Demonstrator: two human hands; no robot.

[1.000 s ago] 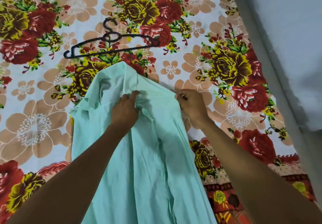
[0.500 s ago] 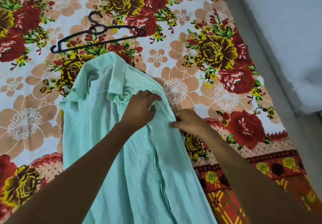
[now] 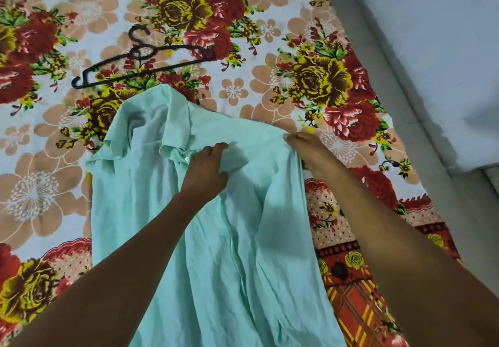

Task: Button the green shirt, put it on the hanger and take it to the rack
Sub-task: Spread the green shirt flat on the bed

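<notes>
The mint-green shirt (image 3: 151,211) lies front-up on the flowered bedsheet, collar toward the far side, its front panels loose and wrinkled. My left hand (image 3: 206,169) pinches the placket just below the collar, beside a small pale button (image 3: 186,158). My right hand (image 3: 310,154) grips the shirt's right shoulder edge and holds it pulled out to the right. A black plastic hanger (image 3: 140,61) rests flat on the sheet just beyond the collar, apart from the shirt.
The flowered bedsheet (image 3: 270,35) covers the bed under everything. A grey wall and ledge (image 3: 432,63) run along the bed's right edge.
My right hand has moved right and farther away, pulling the shirt's right side wider across the sheet. My left hand stays on the placket below the collar.
</notes>
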